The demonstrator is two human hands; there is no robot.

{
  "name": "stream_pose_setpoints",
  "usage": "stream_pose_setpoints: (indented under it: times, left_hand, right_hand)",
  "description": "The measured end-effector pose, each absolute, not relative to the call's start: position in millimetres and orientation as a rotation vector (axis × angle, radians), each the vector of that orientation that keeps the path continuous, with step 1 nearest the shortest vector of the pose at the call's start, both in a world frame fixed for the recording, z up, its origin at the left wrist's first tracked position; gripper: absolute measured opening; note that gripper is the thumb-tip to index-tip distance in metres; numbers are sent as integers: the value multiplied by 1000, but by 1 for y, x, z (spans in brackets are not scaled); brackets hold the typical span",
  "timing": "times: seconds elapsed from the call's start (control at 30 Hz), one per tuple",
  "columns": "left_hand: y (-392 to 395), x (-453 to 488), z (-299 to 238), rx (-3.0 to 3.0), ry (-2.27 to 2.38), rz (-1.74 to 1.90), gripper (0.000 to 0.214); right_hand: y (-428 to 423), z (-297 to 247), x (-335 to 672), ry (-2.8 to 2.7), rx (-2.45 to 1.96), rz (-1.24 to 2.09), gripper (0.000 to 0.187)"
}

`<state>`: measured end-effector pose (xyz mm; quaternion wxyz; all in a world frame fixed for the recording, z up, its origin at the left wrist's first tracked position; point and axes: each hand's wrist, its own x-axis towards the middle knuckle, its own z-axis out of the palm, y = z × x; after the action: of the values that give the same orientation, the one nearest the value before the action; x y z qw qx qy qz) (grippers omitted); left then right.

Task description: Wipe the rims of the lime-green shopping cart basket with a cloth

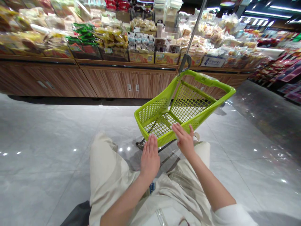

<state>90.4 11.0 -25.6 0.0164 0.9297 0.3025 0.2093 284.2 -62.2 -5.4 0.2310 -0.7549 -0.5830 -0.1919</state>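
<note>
A lime-green plastic shopping basket (207,82) on wheels stands on the floor in front of me, tilted, with nothing in it. Its grey pull handle (191,39) rises up toward the top of the view. My left hand (150,157) is held flat, fingers together and stretched out, just short of the basket's near rim. My right hand (184,138) is also flat with fingers stretched, resting at or just above the near rim of the basket. Neither hand holds anything.
A long wood-panelled display counter (113,81) piled with packaged snacks and breads runs across the back. More stocked shelves (277,62) line the right side. Glossy grey floor tiles (47,138) spread around. My light trousers (105,175) fill the bottom centre.
</note>
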Motion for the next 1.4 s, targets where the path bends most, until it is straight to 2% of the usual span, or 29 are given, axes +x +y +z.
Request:
stream_pose_setpoints:
  times: [0.13,0.27,0.37,0.5,0.6,0.77,0.83,1.07,1.27,1.4]
  left_hand:
    - [10,93,-26,2883,941,660,84]
    - [10,93,-29,2894,950,643,86]
    - [12,91,-29,2901,939,640,87]
    - [11,91,-28,2891,903,657,87]
    - [10,93,-30,2883,900,679,88]
    - [10,93,-31,2882,931,676,87]
    - [11,92,-29,2887,934,671,87]
    - [8,94,-26,2892,901,655,87]
    - [8,94,-31,2890,925,653,85]
    - [10,92,-29,2893,885,672,85]
  right_hand:
    - [-59,-5,301,-1288,-2203,-589,84]
    - [-53,-9,238,-1644,-2052,-502,85]
    - [-59,-9,234,-1843,-1972,-457,86]
    - [-71,-7,297,-1515,-2146,-583,87]
    - [-68,-7,301,-1325,-2215,-616,84]
    - [-53,-13,218,-1728,-2015,-485,81]
    - [-55,-13,216,-1821,-1975,-464,81]
    - [-65,-7,301,-1272,-2242,-609,85]
    - [-58,-13,225,-1794,-2020,-488,85]
    - [-68,-7,270,-1678,-2098,-560,88]
